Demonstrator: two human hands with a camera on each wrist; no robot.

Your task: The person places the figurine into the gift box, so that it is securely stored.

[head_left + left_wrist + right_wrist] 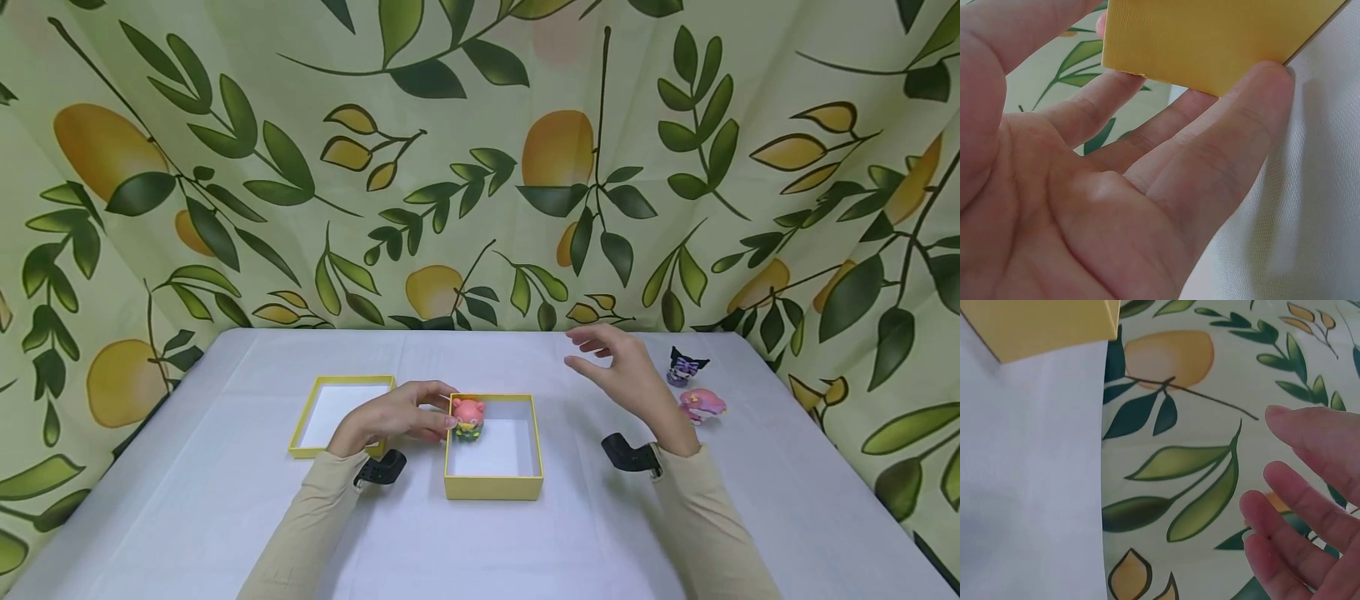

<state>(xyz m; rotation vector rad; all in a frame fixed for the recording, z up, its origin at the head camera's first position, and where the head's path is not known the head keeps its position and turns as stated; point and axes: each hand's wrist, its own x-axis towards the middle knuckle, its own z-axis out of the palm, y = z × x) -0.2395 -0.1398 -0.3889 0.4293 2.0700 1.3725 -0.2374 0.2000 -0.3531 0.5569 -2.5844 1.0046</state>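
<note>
An open yellow box (493,488) with a white inside stands in the middle of the table. Inside it, at the left wall, is a small pink-headed figurine (468,412) with a green lower part. My left hand (397,414) is at the box's left side. In the left wrist view, its fingers (1210,147) reach out fairly straight and touch the yellow wall; the thumb tip is cropped there. My right hand (618,367) hovers right of the box, fingers loosely bent and apart, holding nothing. The right wrist view shows its fingers (1285,515) away from the box.
A shallow yellow-edged lid (341,408) lies left of the box, partly behind my left hand. Right of my right arm are a dark figurine (684,367) and a pink figurine (702,405). A leaf-patterned curtain (480,208) hangs behind the white-covered table (480,550).
</note>
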